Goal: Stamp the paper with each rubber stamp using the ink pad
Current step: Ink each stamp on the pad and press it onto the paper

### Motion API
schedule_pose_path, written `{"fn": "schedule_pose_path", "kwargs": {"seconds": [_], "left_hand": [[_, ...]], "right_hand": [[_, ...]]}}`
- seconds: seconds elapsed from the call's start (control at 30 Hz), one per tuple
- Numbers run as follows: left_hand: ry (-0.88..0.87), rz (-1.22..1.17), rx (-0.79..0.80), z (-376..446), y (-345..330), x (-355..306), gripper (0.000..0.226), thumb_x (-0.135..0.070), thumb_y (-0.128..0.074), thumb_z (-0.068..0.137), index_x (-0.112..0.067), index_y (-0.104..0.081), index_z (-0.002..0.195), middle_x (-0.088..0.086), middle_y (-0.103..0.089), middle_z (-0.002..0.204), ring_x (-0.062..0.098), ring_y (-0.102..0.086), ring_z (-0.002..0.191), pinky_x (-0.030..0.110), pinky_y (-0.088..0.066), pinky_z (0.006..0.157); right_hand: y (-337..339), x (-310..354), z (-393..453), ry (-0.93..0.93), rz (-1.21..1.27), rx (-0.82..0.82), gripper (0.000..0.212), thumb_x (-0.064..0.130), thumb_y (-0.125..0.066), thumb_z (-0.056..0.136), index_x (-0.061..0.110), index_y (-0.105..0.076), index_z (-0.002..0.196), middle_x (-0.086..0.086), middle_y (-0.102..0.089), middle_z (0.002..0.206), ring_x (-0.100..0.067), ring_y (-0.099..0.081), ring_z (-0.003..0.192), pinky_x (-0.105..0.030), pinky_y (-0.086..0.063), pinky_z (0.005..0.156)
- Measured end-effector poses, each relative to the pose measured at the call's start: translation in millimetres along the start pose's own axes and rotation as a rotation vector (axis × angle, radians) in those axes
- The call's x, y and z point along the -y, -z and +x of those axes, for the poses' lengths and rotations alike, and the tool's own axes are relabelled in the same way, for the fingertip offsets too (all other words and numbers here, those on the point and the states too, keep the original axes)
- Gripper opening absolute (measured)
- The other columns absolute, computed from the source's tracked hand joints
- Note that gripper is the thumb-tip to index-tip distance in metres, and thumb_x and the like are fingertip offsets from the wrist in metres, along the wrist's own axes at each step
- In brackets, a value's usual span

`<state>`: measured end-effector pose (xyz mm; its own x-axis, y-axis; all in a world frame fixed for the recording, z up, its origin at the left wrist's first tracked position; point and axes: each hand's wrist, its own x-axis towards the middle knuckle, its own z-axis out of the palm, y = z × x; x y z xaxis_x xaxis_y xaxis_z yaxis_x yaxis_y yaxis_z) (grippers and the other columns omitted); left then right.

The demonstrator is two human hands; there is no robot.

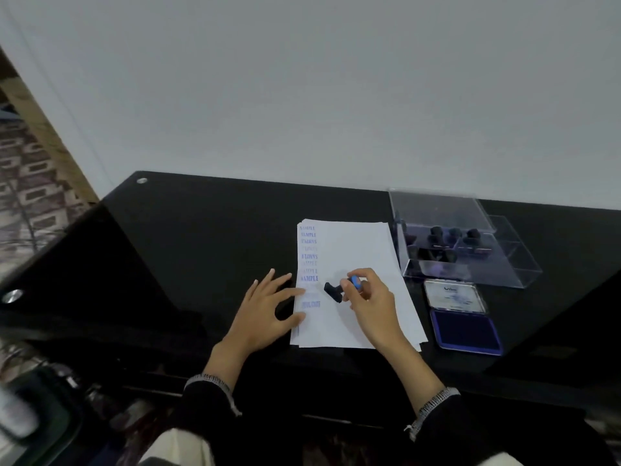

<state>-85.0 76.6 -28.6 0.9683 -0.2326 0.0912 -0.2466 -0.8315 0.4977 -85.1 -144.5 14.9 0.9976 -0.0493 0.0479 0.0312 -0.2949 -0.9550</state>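
The black desk (pixel 208 237) meets a pale wall along its far edge, and its left end angles off toward a patterned floor (pixel 30 183). A broad bare stretch of dark top lies left of the paper (pixel 353 243); to the right, things crowd close together. The paper, a small stack with loose edges showing at the bottom, sits near the middle of the desk, its near edge close to the front rim.

The left hand (pixel 265 314) rests open, fingers spread, with fingertips on the paper's left margin. The right hand (pixel 369 297) holds a rubber stamp (pixel 339 289) over the sheet, fingers curled around its blue handle, the black base tilted toward the left and apparently lifted off the page; whether it touches the paper cannot be told.

A column of blue prints (pixel 309 257) runs down the left edge of the sheet, most reading SAMPLE, some faint or upside down; the lowest one is blurred and unreadable.

The ink pad (pixel 467 331) lies open just right of the paper, its dark blue pad nearest, its lid laid back with small illegible lettering. Behind it stands a clear plastic box (pixel 470 264) holding several dark stamps (pixel 450 238), their shapes murky through the walls. Dark sleeves with trimmed cuffs (pixel 433 406) are cut off at the bottom
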Motion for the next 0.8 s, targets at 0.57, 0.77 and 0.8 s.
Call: {"fn": "schedule_pose_path", "kwargs": {"seconds": [0.57, 0.77, 0.8], "left_hand": [[0.006, 0.079, -0.023, 0, -6, 2, 0.068, -0.065, -0.023, 0.080, -0.041, -0.042, 0.141, -0.018, -0.026, 0.156, 0.005, -0.008, 0.147, 0.034, 0.002, 0.119], [0.006, 0.096, -0.034, 2, -8, 3, 0.063, -0.063, -0.028, 0.083, -0.042, -0.043, 0.140, -0.018, -0.028, 0.155, 0.005, -0.010, 0.147, 0.031, 0.003, 0.117], [0.007, 0.102, -0.035, 2, -8, 3, 0.061, -0.062, -0.030, 0.084, -0.042, -0.042, 0.140, -0.018, -0.028, 0.155, 0.005, -0.011, 0.147, 0.030, 0.004, 0.117]], "right_hand": [[-25, 24, -1, 0.211, -0.725, 0.349, 0.032, 0.043, -0.044, 0.098, 0.019, -0.049, 0.120, -0.002, -0.060, 0.126, -0.017, -0.058, 0.083, -0.029, -0.053, 0.077], [-27, 24, -4, 0.230, -0.742, 0.356, 0.030, 0.041, -0.044, 0.099, 0.020, -0.048, 0.120, -0.001, -0.059, 0.128, -0.016, -0.057, 0.083, -0.027, -0.052, 0.076], [-27, 24, -4, 0.231, -0.743, 0.357, 0.030, 0.041, -0.044, 0.099, 0.020, -0.048, 0.120, -0.001, -0.059, 0.129, -0.015, -0.056, 0.082, -0.025, -0.051, 0.075]]}}
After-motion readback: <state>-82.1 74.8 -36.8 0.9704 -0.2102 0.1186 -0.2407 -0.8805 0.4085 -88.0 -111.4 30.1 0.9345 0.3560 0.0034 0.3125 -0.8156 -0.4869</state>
